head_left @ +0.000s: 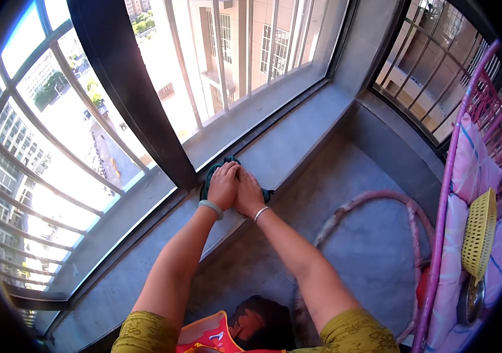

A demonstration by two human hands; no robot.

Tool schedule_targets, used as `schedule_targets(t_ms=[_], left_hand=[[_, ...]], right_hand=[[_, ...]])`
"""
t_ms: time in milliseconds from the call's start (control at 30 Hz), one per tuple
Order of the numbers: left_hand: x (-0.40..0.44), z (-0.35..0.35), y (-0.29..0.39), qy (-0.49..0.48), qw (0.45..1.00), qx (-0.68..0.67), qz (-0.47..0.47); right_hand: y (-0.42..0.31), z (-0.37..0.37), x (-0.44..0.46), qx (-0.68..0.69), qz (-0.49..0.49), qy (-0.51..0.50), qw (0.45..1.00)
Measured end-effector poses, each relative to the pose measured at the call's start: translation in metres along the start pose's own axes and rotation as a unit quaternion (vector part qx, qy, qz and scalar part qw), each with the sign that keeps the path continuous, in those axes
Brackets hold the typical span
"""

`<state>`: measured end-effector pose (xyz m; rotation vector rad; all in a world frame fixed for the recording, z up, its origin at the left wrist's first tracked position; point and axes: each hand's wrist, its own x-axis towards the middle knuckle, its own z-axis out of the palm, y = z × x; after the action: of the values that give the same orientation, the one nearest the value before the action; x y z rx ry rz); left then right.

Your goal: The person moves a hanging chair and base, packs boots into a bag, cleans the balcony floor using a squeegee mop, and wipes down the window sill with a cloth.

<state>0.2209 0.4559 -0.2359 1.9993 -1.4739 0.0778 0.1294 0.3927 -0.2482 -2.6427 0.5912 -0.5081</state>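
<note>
A bunched dark green cloth [208,175] lies on the grey window sill [298,126], close to the foot of the dark window post. My left hand [224,183], with a pale bangle at its wrist, is pressed down on the cloth with its fingers closed over it. Side by side with it and touching it, my right hand [248,193] also bears on the cloth. A thin silvery bracelet circles the right wrist. Much of the cloth is hidden beneath both hands.
A thick dark post [139,88] and barred windows border the sill. At right stands a pink-framed rattan chair [446,217] with pale cushions, a yellow plastic basket [478,235] and a metal bowl [470,301]. A curved tubular base [374,195] rests on the floor.
</note>
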Motion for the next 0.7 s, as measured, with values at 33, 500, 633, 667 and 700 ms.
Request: schedule_targets(t_ms=[33,500,633,667,700], left_hand=[[0.001,-0.003,-0.003,-0.014,1.000,-0.014,-0.010],[-0.079,-0.064,-0.029,-0.020,0.999,-0.023,-0.022],[-0.122,-0.096,-0.037,-0.028,0.999,0.017,-0.031],[-0.136,-0.108,-0.038,-0.034,0.998,0.037,-0.046],[-0.153,-0.119,-0.040,-0.025,0.997,0.040,-0.059]], right_hand=[[0.000,0.003,0.000,0.000,0.001,-0.003,1.000],[-0.083,0.043,-0.029,-0.073,0.006,0.068,0.995],[-0.122,0.056,-0.049,-0.050,-0.011,0.024,0.998],[-0.136,0.060,-0.055,-0.051,-0.011,0.023,0.998],[-0.153,0.063,-0.063,-0.038,-0.036,0.018,0.998]])
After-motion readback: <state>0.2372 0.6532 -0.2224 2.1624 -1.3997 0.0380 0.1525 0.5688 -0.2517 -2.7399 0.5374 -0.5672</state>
